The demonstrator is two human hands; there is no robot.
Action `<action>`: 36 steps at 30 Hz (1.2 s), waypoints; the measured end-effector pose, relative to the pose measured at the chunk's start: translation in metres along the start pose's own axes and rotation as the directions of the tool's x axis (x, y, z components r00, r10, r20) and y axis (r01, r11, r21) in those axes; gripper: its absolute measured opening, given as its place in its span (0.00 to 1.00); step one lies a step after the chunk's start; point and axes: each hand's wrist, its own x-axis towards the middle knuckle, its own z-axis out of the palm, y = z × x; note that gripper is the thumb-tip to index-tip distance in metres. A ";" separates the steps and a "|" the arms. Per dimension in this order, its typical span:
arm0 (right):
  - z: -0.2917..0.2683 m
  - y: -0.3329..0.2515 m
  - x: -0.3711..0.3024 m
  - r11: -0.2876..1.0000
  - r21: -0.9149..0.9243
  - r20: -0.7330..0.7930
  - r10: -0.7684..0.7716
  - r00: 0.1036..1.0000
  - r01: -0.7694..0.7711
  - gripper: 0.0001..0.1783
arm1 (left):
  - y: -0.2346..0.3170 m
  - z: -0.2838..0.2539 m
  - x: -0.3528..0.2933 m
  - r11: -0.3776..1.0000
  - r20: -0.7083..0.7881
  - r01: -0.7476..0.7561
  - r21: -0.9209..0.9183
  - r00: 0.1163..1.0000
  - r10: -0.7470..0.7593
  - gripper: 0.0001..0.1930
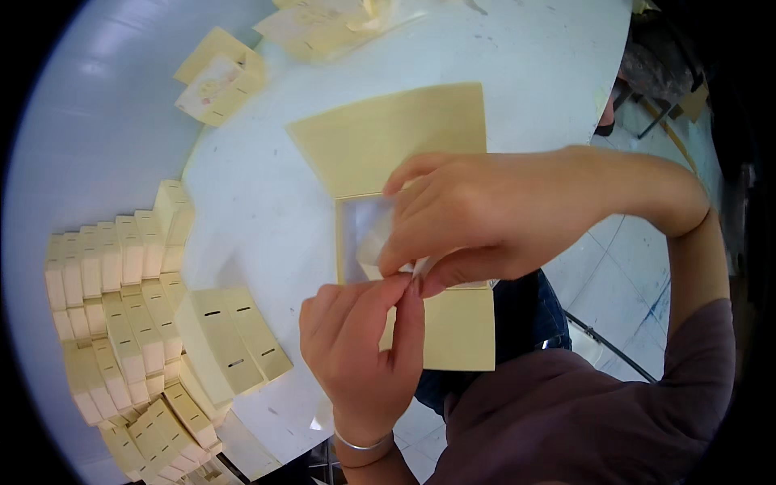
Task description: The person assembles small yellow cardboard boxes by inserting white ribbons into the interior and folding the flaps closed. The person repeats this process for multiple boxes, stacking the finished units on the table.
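A pale yellow cardboard box [339,238] lies opened out before me, one wide flap [404,125] spread away from me and a smaller flap [459,331] toward my body. Over its white-lined inside, my left hand [364,343] and my right hand [465,214] meet with fingertips pinched together. A sliver of something thin and white shows between them, too small to name. Under my right fingers sits a whitish, slightly shiny piece [373,249], mostly hidden. A thin bracelet [362,445] circles my left wrist.
Rows of pale yellow boxes with dark slots [133,323] are stacked at the left, with larger slotted boxes [234,339] nearer. Open printed boxes [218,81] stand at the far side of the white table [250,194]. Another person's leg and a stool are at the far right.
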 end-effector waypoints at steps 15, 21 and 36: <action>0.027 0.055 -0.017 0.888 -0.446 0.294 0.028 0.955 0.111 0.05 | -0.030 0.037 -0.129 0.978 -0.037 0.205 -0.038 0.978 -0.206 0.10; 0.016 0.054 0.003 0.930 -0.343 0.464 0.046 0.884 0.132 0.06 | -0.040 0.041 -0.137 0.982 0.032 0.191 0.007 0.981 -0.191 0.08; 0.037 0.065 -0.002 0.914 -0.351 0.139 -0.161 0.977 0.201 0.07 | -0.057 0.028 -0.150 0.975 0.042 0.184 0.122 0.981 -0.191 0.04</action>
